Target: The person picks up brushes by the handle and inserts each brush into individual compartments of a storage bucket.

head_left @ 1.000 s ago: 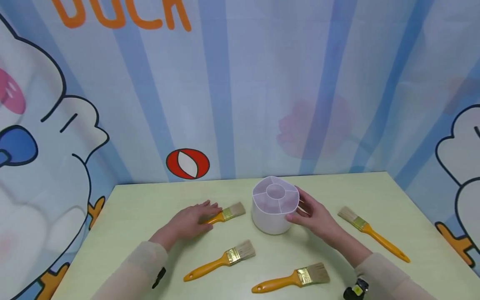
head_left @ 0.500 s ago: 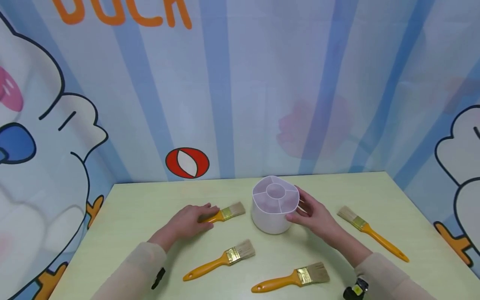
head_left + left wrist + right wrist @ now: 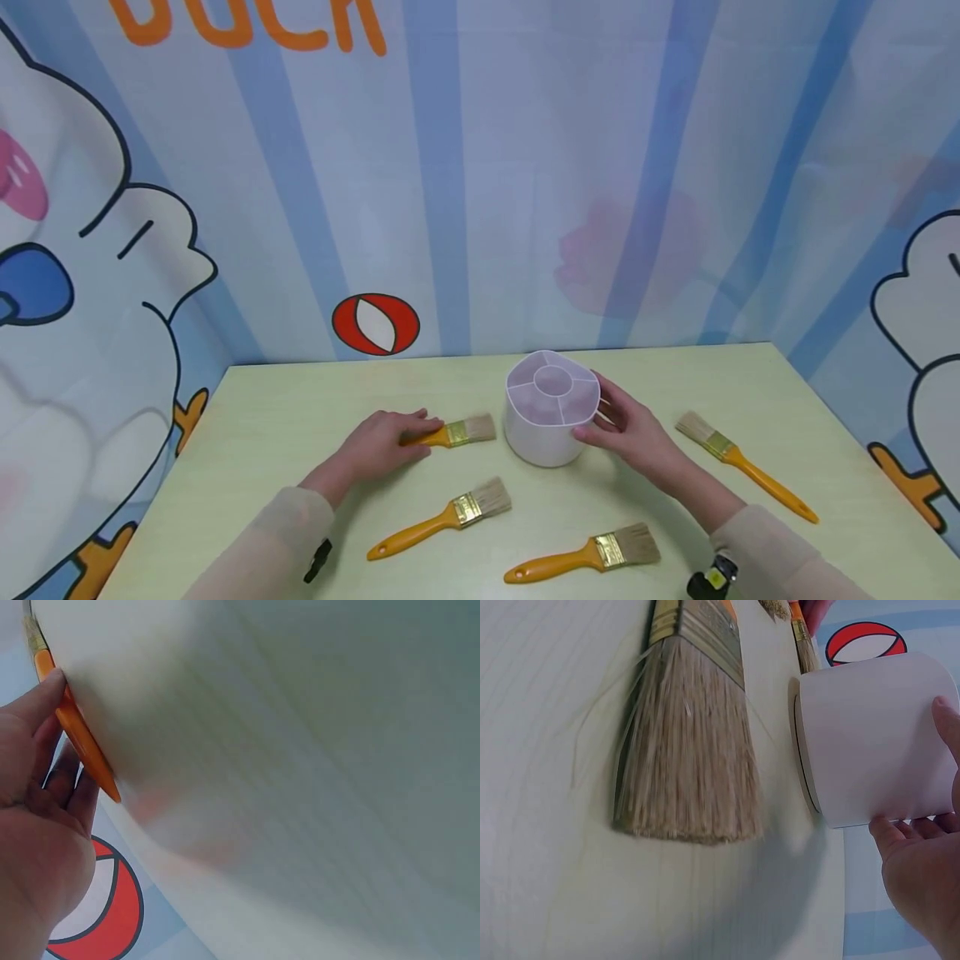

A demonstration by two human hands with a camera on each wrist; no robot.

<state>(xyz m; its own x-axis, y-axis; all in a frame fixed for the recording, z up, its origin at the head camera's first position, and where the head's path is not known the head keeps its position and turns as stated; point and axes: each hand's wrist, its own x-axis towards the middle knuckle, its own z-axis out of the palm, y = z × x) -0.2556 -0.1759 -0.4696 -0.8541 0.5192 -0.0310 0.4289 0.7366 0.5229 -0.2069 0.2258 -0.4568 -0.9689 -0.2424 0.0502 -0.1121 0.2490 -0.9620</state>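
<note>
On the pale table [image 3: 300,392], the right hand [image 3: 637,437], partly spread, grips the upright container [image 3: 542,446] by its side; the left hand [image 3: 378,446], nearly closed, pinches the held brush [image 3: 457,432] by its handle, left of the container. One loose brush [image 3: 753,475] lies right of the right hand, two more brushes [image 3: 452,517] nearer the person. The container is white and compartmented, the held brush orange-handled with pale bristles.
</note>
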